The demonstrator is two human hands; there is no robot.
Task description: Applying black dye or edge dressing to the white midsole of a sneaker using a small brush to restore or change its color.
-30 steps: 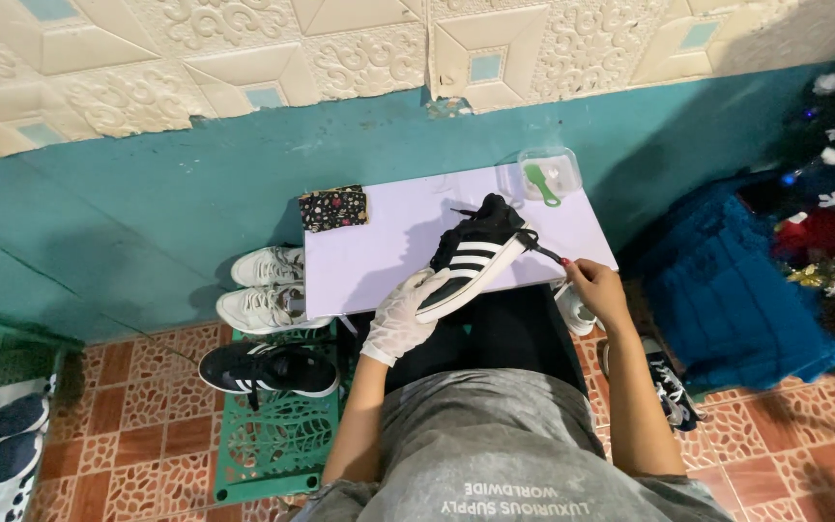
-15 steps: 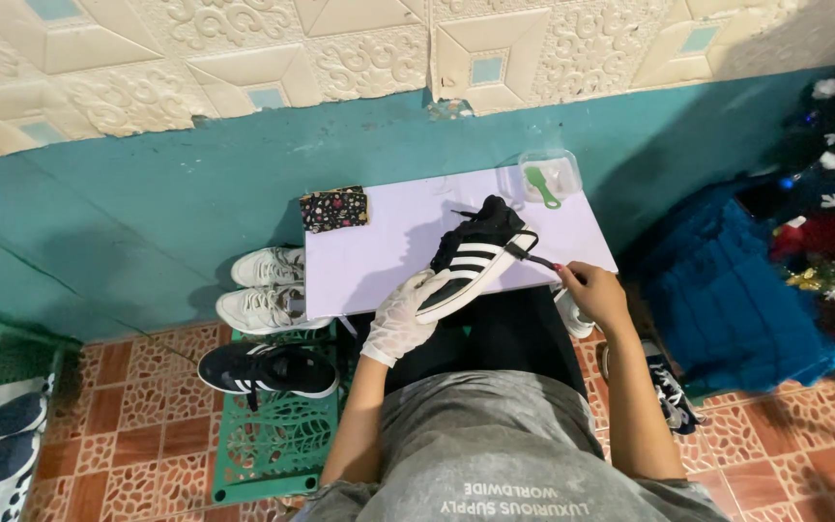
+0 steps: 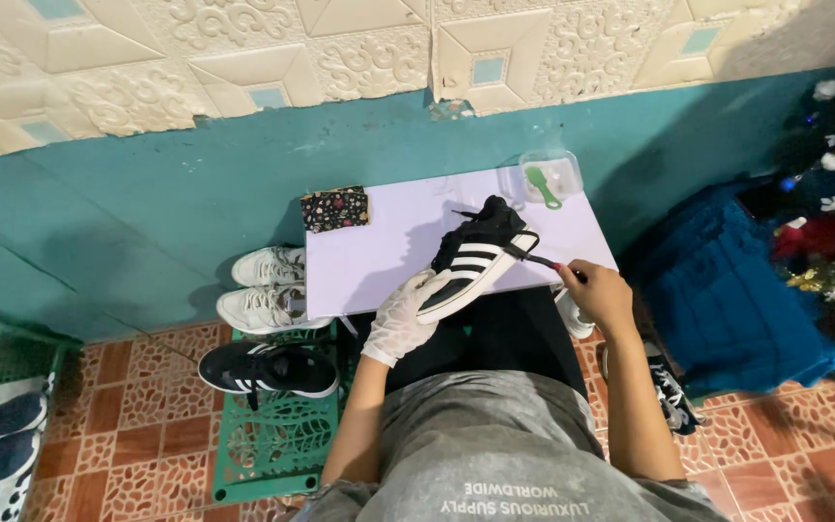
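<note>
Head view, single camera, looking down over my lap.

My left hand [image 3: 400,324], in a thin white disposable glove, wraps around the heel end of a black low-top sneaker with three white side stripes and a white sole [image 3: 476,256]. The fingers are curled onto the shoe, holding it tilted, toe raised over the small white rectangular tabletop [image 3: 379,256]. I judge the tilt serves to turn the sole edge toward the other hand.

My right hand [image 3: 599,295], bare, is pinched closed around a slim dark-handled brush with a red spot near the grip [image 3: 536,259]. Its tip touches the sneaker's white sole edge near the toe.

Counts:
- Clear plastic tub [image 3: 550,176] at the table's far right corner: one, with one green brush [image 3: 542,187] inside, kept near the working hand.
- Black floral-print pouch [image 3: 334,208] on the far left corner: one.
- Pale cream sneakers [image 3: 268,288] on the floor left of the table: two, side by side.
- Matching black striped sneaker [image 3: 270,369] on a green plastic grate [image 3: 277,440]: one.
- More shoes lie by my right leg, partly hidden; I cannot count them.
</note>
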